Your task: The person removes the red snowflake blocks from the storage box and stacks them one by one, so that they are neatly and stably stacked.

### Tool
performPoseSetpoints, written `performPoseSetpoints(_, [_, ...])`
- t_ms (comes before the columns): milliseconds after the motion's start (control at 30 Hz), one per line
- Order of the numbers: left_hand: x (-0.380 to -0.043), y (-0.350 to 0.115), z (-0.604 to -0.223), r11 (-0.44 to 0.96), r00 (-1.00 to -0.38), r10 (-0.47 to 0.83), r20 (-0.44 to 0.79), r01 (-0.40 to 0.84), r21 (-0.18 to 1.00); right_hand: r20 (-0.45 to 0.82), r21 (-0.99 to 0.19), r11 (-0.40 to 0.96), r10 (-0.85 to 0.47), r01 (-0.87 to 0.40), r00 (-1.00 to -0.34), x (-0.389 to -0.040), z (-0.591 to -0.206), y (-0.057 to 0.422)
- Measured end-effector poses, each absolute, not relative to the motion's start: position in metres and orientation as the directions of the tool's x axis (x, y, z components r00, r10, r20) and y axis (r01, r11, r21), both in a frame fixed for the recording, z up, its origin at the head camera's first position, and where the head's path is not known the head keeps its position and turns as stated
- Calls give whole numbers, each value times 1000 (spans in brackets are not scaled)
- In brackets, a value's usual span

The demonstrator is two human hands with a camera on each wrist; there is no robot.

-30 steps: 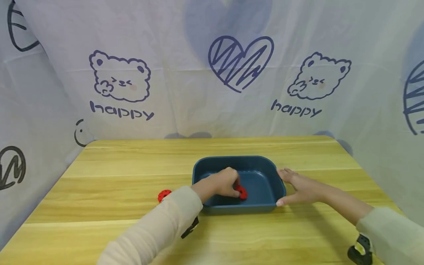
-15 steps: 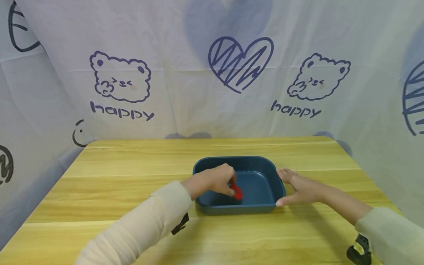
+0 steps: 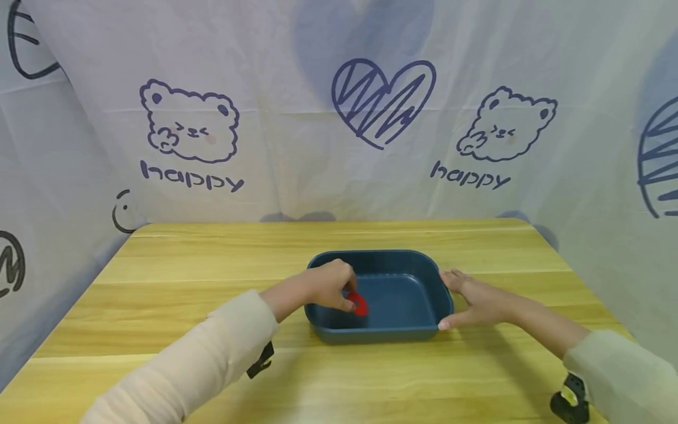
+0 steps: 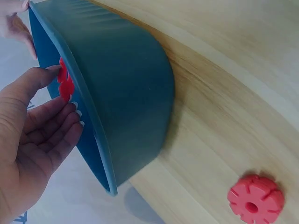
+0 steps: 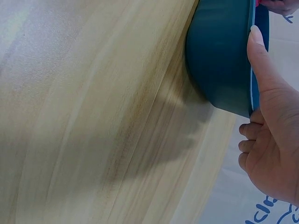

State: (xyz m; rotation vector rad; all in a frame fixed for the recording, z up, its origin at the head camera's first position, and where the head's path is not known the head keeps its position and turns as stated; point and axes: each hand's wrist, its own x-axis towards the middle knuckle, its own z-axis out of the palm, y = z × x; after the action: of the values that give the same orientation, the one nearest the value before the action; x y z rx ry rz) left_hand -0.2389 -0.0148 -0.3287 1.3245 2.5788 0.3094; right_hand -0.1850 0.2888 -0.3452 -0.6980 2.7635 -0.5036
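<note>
A dark blue rectangular bin [image 3: 381, 334] stands on the wooden table. My left hand [image 3: 329, 285] reaches over its left side and pinches a red notched disc [image 3: 361, 305] between thumb and fingertips, inside the bin near that end. Seen from the left wrist, the disc [image 4: 66, 87] is edge-on, right beside the rim. My right hand [image 3: 477, 301] rests at the bin's right end, fingers spread, its thumb on the rim near the front corner. Another red notched disc [image 4: 256, 199] lies flat on the table outside the bin; my left arm hides it in the head view.
The pale wooden table [image 3: 212, 253] runs back to a white cloth [image 3: 296, 165] printed with bears, hearts and lettering. Cloth also hangs along the left and right sides. Black straps [image 3: 261, 360] with wrist cameras sit below both sleeves.
My left hand has drawn left within the bin, carrying the red disc along. The left forearm now covers the loose disc on the table. My right hand keeps its place on the bin.
</note>
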Motion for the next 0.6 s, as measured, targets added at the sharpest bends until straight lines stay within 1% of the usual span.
performPoseSetpoints(267, [-243, -36, -331, 553, -576, 818, -15, 777, 302, -159, -386, 829, -492, -405, -856, -186, -345, 289])
performPoseSetpoints(600, [-241, -61, -330, 576, -626, 779, 42, 740, 347, -160, -407, 821, -496, -400, -854, -185, -343, 289])
